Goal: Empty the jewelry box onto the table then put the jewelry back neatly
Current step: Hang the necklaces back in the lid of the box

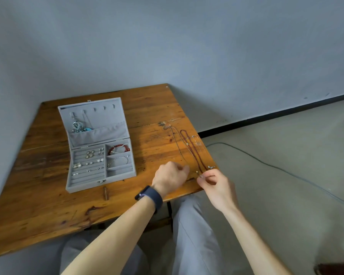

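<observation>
A grey jewelry box [81, 182] stands open on the wooden table [38, 205]. Its lid pocket holds silver and turquoise earrings [78, 127]; the ring rows hold several earrings, and the side compartments hold a red bead bracelet [119, 148] and a silver bangle [120, 159]. A dark red bead necklace [195, 153] lies stretched out near the table's right edge beside thin silver chains [177, 141]. My right hand [214, 185] pinches the near end of a necklace. My left hand [170, 176], fingers curled, pinches a thin chain beside it.
A small brown wooden piece [106, 193] lies in front of the box. A grey cable [276, 167] runs across the floor to the right. The table sits in a wall corner; my knees are under its near edge.
</observation>
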### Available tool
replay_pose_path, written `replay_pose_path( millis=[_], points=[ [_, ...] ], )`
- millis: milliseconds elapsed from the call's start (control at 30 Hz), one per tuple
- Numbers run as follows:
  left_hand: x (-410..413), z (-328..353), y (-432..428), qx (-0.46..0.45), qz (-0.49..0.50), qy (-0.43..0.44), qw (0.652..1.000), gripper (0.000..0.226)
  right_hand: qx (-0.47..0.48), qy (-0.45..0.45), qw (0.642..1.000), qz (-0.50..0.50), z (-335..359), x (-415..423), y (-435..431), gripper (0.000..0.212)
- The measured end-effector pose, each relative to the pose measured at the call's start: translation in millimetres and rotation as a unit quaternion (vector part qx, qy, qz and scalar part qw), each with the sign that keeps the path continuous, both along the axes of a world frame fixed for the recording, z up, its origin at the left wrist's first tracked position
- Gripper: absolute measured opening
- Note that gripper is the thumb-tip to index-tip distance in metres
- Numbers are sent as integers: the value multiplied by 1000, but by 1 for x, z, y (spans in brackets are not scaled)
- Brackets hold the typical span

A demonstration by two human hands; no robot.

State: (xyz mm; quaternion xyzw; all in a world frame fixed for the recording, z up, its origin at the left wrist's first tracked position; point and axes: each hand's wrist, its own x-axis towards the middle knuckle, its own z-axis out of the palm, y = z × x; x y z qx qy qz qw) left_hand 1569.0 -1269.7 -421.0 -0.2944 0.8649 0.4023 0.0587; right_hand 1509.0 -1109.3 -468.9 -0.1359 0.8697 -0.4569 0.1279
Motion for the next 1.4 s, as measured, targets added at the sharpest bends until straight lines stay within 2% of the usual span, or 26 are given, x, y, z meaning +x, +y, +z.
replay_pose_path(
  millis=[67, 167, 233, 333, 433, 500, 667, 800, 867, 1000, 1067, 1167, 1267, 1400],
  points=[
    [-14, 14, 0, 111, 23, -58, 992, 45, -52, -26, 998, -1, 11, -2, 1, 9],
    [-27, 18, 3, 260, 58, -101, 959, 44, -95, -45, 994, 6, 25, -4, 3, 8],
    [-33, 12, 4, 343, 106, -75, 930, 32, -108, -45, 993, 8, 33, -4, 4, 7],
    [-44, 8, -2, 441, 163, 15, 882, 18, -114, -41, 993, 3, 38, -3, 7, 6],
    [-53, 21, -19, 471, 178, 88, 859, 17, -96, -38, 995, 7, 38, 0, 10, 6],
    [-57, 36, -38, 459, 183, 123, 861, 19, -82, -33, 996, 9, 35, 2, 13, 6],
    [-44, 73, -93, 382, 181, 163, 891, 16, -81, -27, 995, 46, 24, 7, 10, 18],
    [-19, 95, -134, 377, 198, 201, 882, 15, -82, -26, 994, 74, 21, 12, -14, 16],
    [-1, 107, -155, 348, 202, 215, 890, 15, -80, -20, 992, 92, 22, 13, -30, 14],
    [45, 135, -198, 318, 216, 232, 894, 15, -70, 29, 990, 123, 24, 11, -71, 16],
    [69, 146, -219, 253, 235, 239, 908, 19, -58, 56, 986, 144, 24, 7, -97, 17],
    [100, 155, -243, 41, 238, 234, 942, 21, -24, 119, 978, 170, 23, -1, -142, 18],
    [119, 162, -267, -80, 248, 283, 923, 19, -6, 182, 966, 185, 32, -9, -196, 20],
    [127, 174, -288, -146, 281, 359, 878, 20, -10, 239, 943, 230, 55, -20, -269, 19]
  ],
)
